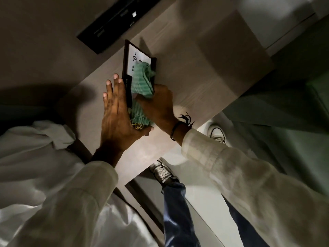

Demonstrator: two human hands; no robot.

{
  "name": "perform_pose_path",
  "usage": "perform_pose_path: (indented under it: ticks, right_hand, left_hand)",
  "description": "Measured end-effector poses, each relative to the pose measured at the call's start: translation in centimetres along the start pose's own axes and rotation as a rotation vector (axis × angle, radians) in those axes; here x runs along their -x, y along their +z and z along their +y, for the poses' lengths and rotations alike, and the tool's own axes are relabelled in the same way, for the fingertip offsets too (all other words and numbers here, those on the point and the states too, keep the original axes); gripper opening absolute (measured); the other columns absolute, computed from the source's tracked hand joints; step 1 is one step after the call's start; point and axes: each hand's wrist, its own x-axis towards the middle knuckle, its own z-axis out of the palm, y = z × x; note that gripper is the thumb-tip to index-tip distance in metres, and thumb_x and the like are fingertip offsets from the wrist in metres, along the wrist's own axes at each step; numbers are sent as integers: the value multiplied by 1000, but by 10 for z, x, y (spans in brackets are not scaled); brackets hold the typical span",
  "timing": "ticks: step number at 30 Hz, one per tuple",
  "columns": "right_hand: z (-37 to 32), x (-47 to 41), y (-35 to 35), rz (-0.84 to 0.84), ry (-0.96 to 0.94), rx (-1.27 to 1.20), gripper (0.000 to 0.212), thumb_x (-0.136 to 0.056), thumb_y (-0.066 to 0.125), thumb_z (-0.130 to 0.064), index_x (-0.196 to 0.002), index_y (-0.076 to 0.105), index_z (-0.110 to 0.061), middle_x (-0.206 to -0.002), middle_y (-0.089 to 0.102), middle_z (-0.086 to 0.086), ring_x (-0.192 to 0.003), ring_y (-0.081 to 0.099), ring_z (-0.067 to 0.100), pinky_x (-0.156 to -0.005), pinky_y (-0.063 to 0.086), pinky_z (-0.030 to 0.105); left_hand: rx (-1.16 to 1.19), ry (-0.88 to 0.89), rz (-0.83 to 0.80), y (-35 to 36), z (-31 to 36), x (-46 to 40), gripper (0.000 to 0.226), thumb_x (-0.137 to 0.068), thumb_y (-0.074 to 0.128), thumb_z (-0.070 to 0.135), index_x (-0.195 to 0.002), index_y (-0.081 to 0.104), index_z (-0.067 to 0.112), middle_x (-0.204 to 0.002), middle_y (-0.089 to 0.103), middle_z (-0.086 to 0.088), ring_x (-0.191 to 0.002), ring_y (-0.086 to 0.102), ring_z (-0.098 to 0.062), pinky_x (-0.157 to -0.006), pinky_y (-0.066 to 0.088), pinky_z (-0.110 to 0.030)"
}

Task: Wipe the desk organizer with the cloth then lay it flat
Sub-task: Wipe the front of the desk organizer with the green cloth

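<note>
A dark-framed desk organizer (pixel 127 56) with a white lettered panel lies on the pale wooden desk (pixel 204 68). My left hand (pixel 116 114) rests against its left edge, fingers straight and spread, thumb hooked under its near end. My right hand (pixel 158 106) is closed on a bunched green striped cloth (pixel 142 79) and presses it onto the organizer's face. The cloth hides the organizer's near half; a small yellow grid detail shows at the near end.
A long black device (pixel 114 24) hangs on the wall beyond the desk. The desk's right edge drops to a white floor where my two shoes (pixel 162 171) stand. A dark band with a black tassel (pixel 185 118) circles my right wrist.
</note>
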Motion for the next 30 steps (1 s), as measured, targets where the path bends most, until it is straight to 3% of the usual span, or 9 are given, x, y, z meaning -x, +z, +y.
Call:
perform_pose_path:
  ticks: [2, 5, 9, 15, 17, 20, 24, 28, 30]
  right_hand:
    - [2, 1, -1, -11, 23, -14, 15, -80, 77, -13, -93, 80, -8, -90, 82, 10, -82, 77, 17, -72, 61, 25]
    - [10, -7, -8, -8, 126, 17, 9, -82, 72, -7, -85, 78, -1, -82, 80, 15, -73, 74, 22, -66, 60, 31]
    - [-3, -10, 3, 21, 94, -75, 13, -83, 74, -13, -93, 80, -6, -89, 82, 12, -81, 78, 24, -73, 65, 39]
    - [7, -18, -4, 14, 183, -104, 14, -88, 71, -10, -96, 78, -1, -91, 80, 16, -80, 76, 26, -70, 62, 33]
    - [2, -21, 0, 69, 125, -75, 15, -87, 72, -12, -96, 78, -2, -90, 80, 15, -75, 74, 22, -66, 58, 28]
    - [-3, -10, 10, 65, 11, -90, 18, -86, 74, -15, -100, 77, -3, -96, 81, 13, -85, 77, 24, -73, 62, 28]
    - [12, -14, -4, 17, 175, -63, 14, -87, 69, -7, -97, 77, -1, -85, 76, 7, -74, 70, 18, -55, 49, 4]
    - [0, -15, 1, 12, 121, -91, 17, -85, 73, -15, -98, 79, -6, -92, 81, 11, -82, 77, 22, -71, 62, 29]
    - [-2, -8, 4, -4, 91, -102, 18, -84, 75, -15, -100, 78, -7, -95, 82, 11, -86, 78, 24, -76, 64, 32]
  left_hand:
    - [-1, -1, 0, 0, 0, 0, 151, -58, 85, 68, -161, -2, 3, -171, -4, -17, -158, -8, -34, -126, -10, -38]
    - [2, -2, 10, 0, 4, 1, 150, -58, 87, 66, -161, -2, 2, -171, -2, -17, -158, -6, -35, -127, -4, -43]
    - [7, -6, 11, 1, 2, 0, 149, -58, 84, 70, -161, 0, 2, -170, -1, -19, -158, -5, -36, -127, -4, -44]
    - [13, -22, 2, 1, 4, -1, 148, -59, 85, 67, -162, 2, 2, -171, 0, -18, -158, -4, -35, -128, -2, -45]
    - [17, -24, 5, 2, 5, -2, 147, -59, 86, 66, -162, 2, 2, -171, 0, -17, -158, -4, -35, -128, -1, -47]
    - [20, -21, 9, 1, 4, -2, 149, -57, 87, 65, -162, 1, 3, -170, 0, -19, -158, -4, -36, -128, 0, -48]
    - [11, -20, 0, 0, 5, -2, 150, -57, 90, 62, -161, 1, 0, -170, 0, -20, -158, -3, -37, -128, 3, -52]
    - [2, -17, 13, 3, 3, -1, 147, -60, 86, 66, -161, 3, 0, -170, 0, -19, -158, -3, -36, -128, 2, -49]
    - [0, -20, 13, 3, 0, -1, 148, -60, 83, 71, -161, 1, 1, -170, -1, -19, -158, -3, -35, -128, 1, -47]
